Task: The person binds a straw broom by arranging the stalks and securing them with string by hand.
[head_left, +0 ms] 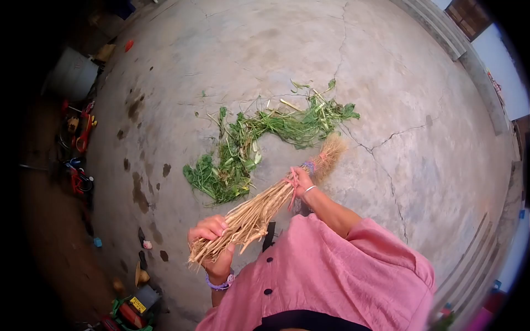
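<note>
Clasping a straw broom (251,212), both hands (302,183) curl around it, leafy greens (237,146) littering the concrete floor (265,49) beyond.

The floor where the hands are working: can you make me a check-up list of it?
Surface: concrete floor, cracked, with dark stains on the left
Job's things: bundle of dry stalks; loose greens on the floor
Clutter: jumbled items along the left edge
Grippers: left hand grips the stalk ends, right hand grips near the pink tie
Cables: too blurry to tell
Surroundings: grey container upper left, ledges upper right
</note>
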### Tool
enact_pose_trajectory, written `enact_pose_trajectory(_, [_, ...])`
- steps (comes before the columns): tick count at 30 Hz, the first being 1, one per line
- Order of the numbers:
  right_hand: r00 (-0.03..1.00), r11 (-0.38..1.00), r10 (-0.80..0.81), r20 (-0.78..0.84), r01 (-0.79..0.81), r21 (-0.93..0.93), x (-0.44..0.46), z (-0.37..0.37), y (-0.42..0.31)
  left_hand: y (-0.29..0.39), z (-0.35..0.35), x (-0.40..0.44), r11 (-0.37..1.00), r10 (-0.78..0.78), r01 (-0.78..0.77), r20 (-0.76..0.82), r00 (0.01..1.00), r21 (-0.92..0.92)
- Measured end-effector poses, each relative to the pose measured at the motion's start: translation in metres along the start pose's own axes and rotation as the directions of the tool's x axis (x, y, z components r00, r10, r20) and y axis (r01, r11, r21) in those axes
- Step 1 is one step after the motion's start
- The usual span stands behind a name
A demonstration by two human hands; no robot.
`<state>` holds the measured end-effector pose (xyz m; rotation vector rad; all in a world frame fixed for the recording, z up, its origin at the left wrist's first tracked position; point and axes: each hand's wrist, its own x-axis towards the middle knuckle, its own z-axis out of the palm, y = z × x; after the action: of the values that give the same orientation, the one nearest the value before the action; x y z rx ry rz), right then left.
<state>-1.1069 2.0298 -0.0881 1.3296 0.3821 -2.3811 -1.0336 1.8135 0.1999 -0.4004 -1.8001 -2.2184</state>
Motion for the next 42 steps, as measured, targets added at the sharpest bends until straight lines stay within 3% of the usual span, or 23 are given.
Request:
enact_pose_trajectory(2, [0.981, 0.997, 0.077, 0.18, -0.077, -0.009, 0.062, 0.027, -0.019, -0.001, 0.026, 0.021, 0.998, 0.037, -0.034, -0.062, 0.997, 0.051])
enact_pose_trajectory(4, [0.955, 0.982, 0.172, 0.243, -0.147, -0.116, 0.057, 0.087, -0.042, -0.002, 0.047, 0.032, 0.938, 0.154, -0.148, 0.003, 0.988, 0.313])
enact_pose_trajectory(7, [0.953, 0.979, 0.12, 0.277, -0.068, -0.191, 0.038, 0.156, -0.067, -0.01, 0.073, 0.048, 0.883, 0.217, -0.166, -0.07, 0.974, 0.439])
enact_pose_trajectory(9, [0.929, 0.98, 0.082, 0.362, -0.008, -0.201, 0.041, 0.175, -0.078, -0.011, 0.084, 0.056, 0.879, 0.241, -0.177, -0.093, 0.966, 0.443])
enact_pose_trajectory(11, [0.902, 0.987, 0.081, 0.424, -0.014, -0.157, 0.039, 0.186, -0.093, -0.016, 0.08, 0.064, 0.87, 0.345, -0.321, 0.004, 0.939, 0.374])
enact_pose_trajectory(13, [0.854, 0.998, 0.046, 0.518, -0.02, -0.055, 0.037, 0.189, -0.1, -0.006, 0.077, 0.076, 0.865, 0.375, -0.331, -0.047, 0.926, 0.377])
enact_pose_trajectory(16, [0.893, 0.998, -0.063, 0.445, 0.068, 0.005, 0.003, 0.192, -0.114, 0.002, 0.062, 0.096, 0.928, 0.359, -0.346, -0.089, 0.929, 0.137])
enact_pose_trajectory(17, [0.917, 0.994, -0.113, 0.384, 0.105, 0.041, -0.004, 0.188, -0.124, -0.003, 0.059, 0.105, 0.927, 0.361, -0.347, -0.087, 0.928, 0.141])
enact_pose_trajectory(19, [0.896, 0.99, -0.133, 0.423, 0.141, 0.014, -0.005, 0.155, -0.146, -0.02, 0.051, 0.12, 0.966, 0.25, -0.254, -0.068, 0.966, -0.047])
enact_pose_trajectory(22, [0.921, 0.982, -0.183, 0.345, 0.184, 0.029, -0.006, 0.09, -0.176, -0.054, 0.071, 0.137, 0.969, 0.125, -0.125, -0.012, 0.992, -0.215])
enact_pose_trajectory(25, [0.96, 0.967, -0.249, 0.126, 0.239, 0.09, -0.018, 0.035, -0.197, -0.099, 0.097, 0.149, 0.955, -0.014, 0.033, 0.068, 0.998, -0.295])
enact_pose_trajectory(28, [0.959, 0.954, -0.276, 0.07, 0.264, 0.139, 0.007, -0.019, -0.212, -0.129, 0.112, 0.167, 0.951, -0.047, 0.114, 0.23, 0.972, -0.288])
enact_pose_trajectory(31, [0.974, 0.959, -0.223, -0.045, 0.227, 0.169, 0.021, -0.013, -0.215, -0.149, 0.119, 0.19, 0.947, -0.149, 0.234, 0.346, 0.926, -0.218])
enact_pose_trajectory(35, [0.995, 0.984, -0.078, -0.054, 0.086, 0.154, 0.094, 0.041, -0.217, -0.144, 0.106, 0.214, 0.987, -0.137, 0.155, 0.318, 0.938, -0.032])
enact_pose_trajectory(36, [0.998, 0.99, -0.01, -0.055, 0.018, 0.141, 0.111, 0.07, -0.218, -0.141, 0.101, 0.217, 0.995, -0.101, 0.094, 0.235, 0.967, 0.041])
enact_pose_trajectory(37, [0.998, 0.996, -0.034, 0.055, 0.03, 0.079, 0.128, 0.098, -0.217, -0.14, 0.097, 0.22, 0.992, -0.054, 0.036, 0.158, 0.986, 0.117])
enact_pose_trajectory(38, [0.995, 0.998, -0.05, 0.082, 0.048, 0.03, 0.145, 0.127, -0.217, -0.138, 0.093, 0.222, 0.993, -0.056, 0.036, 0.17, 0.984, 0.115])
enact_pose_trajectory(40, [0.987, 0.997, -0.041, 0.157, 0.051, -0.063, 0.14, 0.2, -0.219, -0.133, 0.088, 0.227, 0.947, 0.031, -0.077, 0.15, 0.988, 0.311])
enact_pose_trajectory(41, [0.971, 0.998, 0.03, 0.239, -0.017, -0.056, 0.153, 0.222, -0.218, -0.133, 0.088, 0.236, 0.947, 0.032, -0.078, 0.153, 0.988, 0.31])
enact_pose_trajectory(42, [0.971, 0.997, -0.011, 0.241, 0.027, -0.065, 0.162, 0.241, -0.215, -0.133, 0.088, 0.246, 0.945, 0.079, -0.083, 0.026, 0.997, 0.317])
